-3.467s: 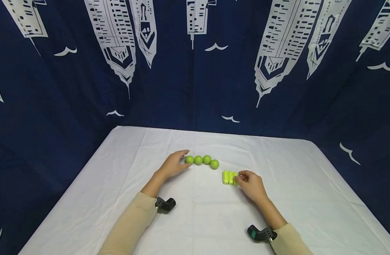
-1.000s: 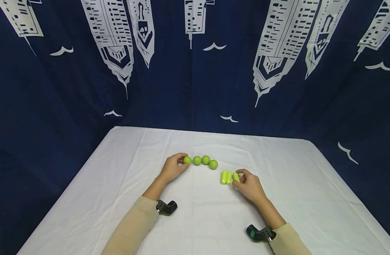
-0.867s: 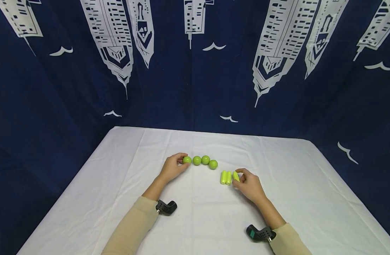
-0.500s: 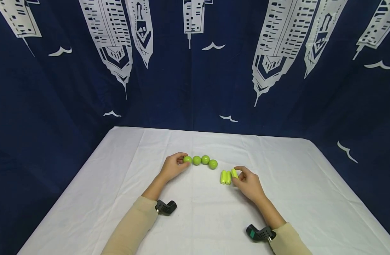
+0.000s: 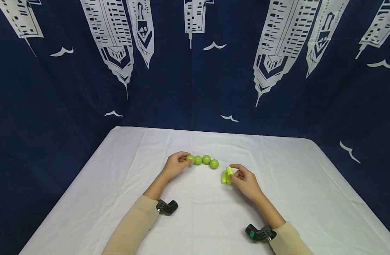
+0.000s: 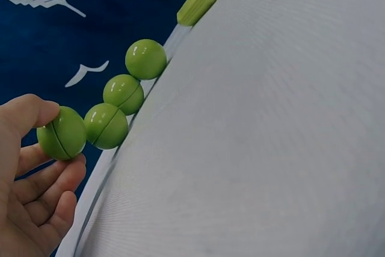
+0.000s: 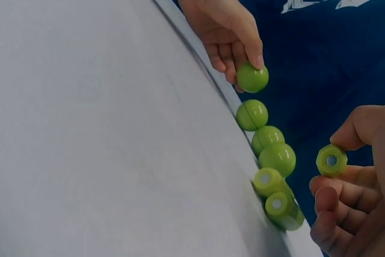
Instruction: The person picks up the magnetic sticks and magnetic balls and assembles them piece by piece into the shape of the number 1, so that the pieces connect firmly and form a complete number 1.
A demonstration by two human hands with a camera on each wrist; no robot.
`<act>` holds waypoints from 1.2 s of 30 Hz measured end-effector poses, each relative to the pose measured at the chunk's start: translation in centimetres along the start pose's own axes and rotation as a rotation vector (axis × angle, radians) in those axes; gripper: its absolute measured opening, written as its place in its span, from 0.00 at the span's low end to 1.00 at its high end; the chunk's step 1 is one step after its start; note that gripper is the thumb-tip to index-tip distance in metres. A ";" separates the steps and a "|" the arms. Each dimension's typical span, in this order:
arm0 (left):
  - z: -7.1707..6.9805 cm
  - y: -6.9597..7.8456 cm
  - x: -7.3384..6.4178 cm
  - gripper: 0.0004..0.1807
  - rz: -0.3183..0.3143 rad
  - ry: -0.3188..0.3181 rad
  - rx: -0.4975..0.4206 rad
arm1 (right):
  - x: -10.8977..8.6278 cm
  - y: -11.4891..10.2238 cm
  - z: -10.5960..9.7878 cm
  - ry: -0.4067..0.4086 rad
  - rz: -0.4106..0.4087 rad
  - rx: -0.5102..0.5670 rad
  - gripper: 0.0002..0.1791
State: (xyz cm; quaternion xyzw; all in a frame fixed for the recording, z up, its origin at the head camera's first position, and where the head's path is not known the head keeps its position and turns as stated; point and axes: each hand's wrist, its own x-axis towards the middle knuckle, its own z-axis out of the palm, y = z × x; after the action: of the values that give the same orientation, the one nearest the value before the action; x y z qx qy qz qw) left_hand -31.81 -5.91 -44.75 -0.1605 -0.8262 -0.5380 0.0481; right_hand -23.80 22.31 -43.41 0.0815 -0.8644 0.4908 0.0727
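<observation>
A person's left hand is pinching a green ball between thumb and forefinger, nearer the far edge of a white-draped surface than the near one. Whether that ball is resting on the cloth is not clear. Three more green balls are lying in a short, bent row beside it, running toward the right edge. The right hand is gripping a yellow-green stick with its fingers, holding it raised, while two matching sticks are lying side by side below, pointing toward the far edge.

The balls are likely posing the main risk: a bump from the left fingers could be sending the loose row rolling, with no stop showing around it. The raised stick, depending on a light pinch, could be slipping and knocking the pair apart.

Faint creases are crossing the surface between its rounded far corners. Behind, a navy curtain is hanging, showing white upside-down towers and birds.
</observation>
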 end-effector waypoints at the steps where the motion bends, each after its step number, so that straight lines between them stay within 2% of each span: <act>1: 0.0 0.0 0.0 0.18 -0.003 -0.001 0.000 | 0.0 -0.1 0.1 -0.010 0.007 0.023 0.21; 9: -0.2 0.5 0.1 0.19 -0.031 -0.013 -0.025 | 0.4 -0.9 1.1 -0.071 0.025 0.166 0.23; 22: -0.2 0.9 0.0 0.19 -0.052 -0.037 -0.025 | 1.1 -2.3 3.4 -0.150 -0.004 0.244 0.23; 29: -0.1 0.9 0.0 0.19 -0.035 -0.045 -0.019 | 1.3 -2.8 4.3 -0.179 -0.022 0.272 0.24; 36: 0.0 0.8 0.0 0.18 -0.031 -0.053 -0.050 | 1.4 -3.6 5.1 -0.203 -0.027 0.295 0.24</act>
State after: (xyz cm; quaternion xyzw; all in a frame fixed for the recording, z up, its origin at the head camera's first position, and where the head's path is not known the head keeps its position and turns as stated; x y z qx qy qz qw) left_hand -31.51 -5.60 -44.04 -0.1630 -0.8157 -0.5549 0.0137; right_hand -24.60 16.00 -42.69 0.1519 -0.7847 0.6006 -0.0211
